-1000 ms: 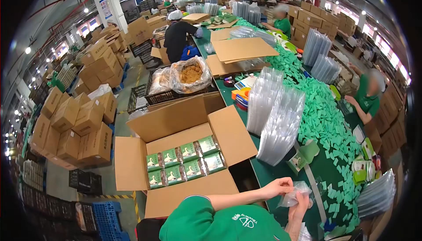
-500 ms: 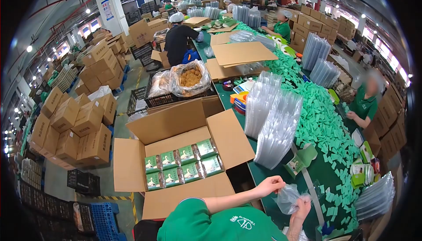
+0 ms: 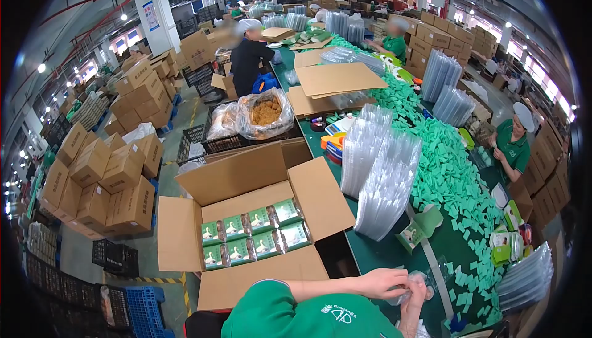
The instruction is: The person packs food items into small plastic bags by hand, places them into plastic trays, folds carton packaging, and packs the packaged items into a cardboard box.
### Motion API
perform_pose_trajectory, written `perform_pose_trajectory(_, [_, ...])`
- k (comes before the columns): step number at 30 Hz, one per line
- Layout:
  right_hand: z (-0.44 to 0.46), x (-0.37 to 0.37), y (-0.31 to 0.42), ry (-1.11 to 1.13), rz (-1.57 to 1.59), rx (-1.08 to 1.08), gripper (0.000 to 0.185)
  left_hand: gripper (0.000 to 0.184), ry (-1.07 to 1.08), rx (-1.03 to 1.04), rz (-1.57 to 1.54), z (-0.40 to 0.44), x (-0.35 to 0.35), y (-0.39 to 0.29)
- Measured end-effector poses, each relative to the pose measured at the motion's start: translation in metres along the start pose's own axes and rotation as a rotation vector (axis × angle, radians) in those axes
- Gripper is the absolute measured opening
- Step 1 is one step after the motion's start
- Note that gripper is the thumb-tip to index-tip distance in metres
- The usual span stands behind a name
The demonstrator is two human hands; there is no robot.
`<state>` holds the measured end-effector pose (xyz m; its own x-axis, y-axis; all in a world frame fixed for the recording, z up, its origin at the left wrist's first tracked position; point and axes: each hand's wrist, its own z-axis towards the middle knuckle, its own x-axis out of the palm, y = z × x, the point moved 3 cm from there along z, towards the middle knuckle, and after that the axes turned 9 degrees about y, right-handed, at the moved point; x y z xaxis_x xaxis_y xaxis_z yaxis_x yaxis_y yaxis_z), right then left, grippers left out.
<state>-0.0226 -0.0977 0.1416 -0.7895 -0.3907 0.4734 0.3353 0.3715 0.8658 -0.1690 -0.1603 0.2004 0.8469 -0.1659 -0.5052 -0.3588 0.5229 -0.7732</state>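
Observation:
A crumpled clear plastic bag point(image 3: 394, 301) is held over the green table point(image 3: 364, 245), mostly covered by my fingers. My left hand point(image 3: 387, 282) reaches in from the left and pinches the bag near its top. My right hand point(image 3: 416, 295) is closed on its other side, so both hands almost touch. Just beyond them lies an opened green printed carton point(image 3: 420, 228). To my left stands an open cardboard box point(image 3: 256, 282), with two rows of green packs point(image 3: 262, 245) bearing a white bird picture.
Tall stacks of clear plastic packaging point(image 3: 388, 178) stand ahead. Green slips point(image 3: 444, 178) cover much of the table. A bag of brown food point(image 3: 265, 111) sits in a black crate beyond the box. A co-worker point(image 3: 512, 144) works across the table, another point(image 3: 250, 57) farther ahead.
My left hand has moved right and slightly down to meet my right hand. The bag, spread between them before, is now bunched up. The co-worker across the table has shifted posture.

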Motion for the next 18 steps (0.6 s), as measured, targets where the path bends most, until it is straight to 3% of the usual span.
perform_pose_trajectory(4, [-0.003,0.012,0.01,0.016,0.008,0.013,0.012,0.015,0.062,-0.106,-0.033,-0.007,0.014,0.021])
perform_pose_trajectory(12, [-0.005,0.028,0.005,0.084,-0.332,0.052,0.009,0.016,0.205,-0.246,0.106,-0.013,0.035,0.055])
perform_pose_trajectory(15, [-0.002,0.025,-0.014,0.159,-0.491,0.085,0.015,0.016,0.361,-0.441,-0.094,-0.011,0.02,0.045])
perform_pose_trajectory(18, [-0.003,0.033,-0.023,0.225,-0.568,0.109,0.019,0.02,0.282,-0.556,-0.371,-0.012,0.013,0.047])
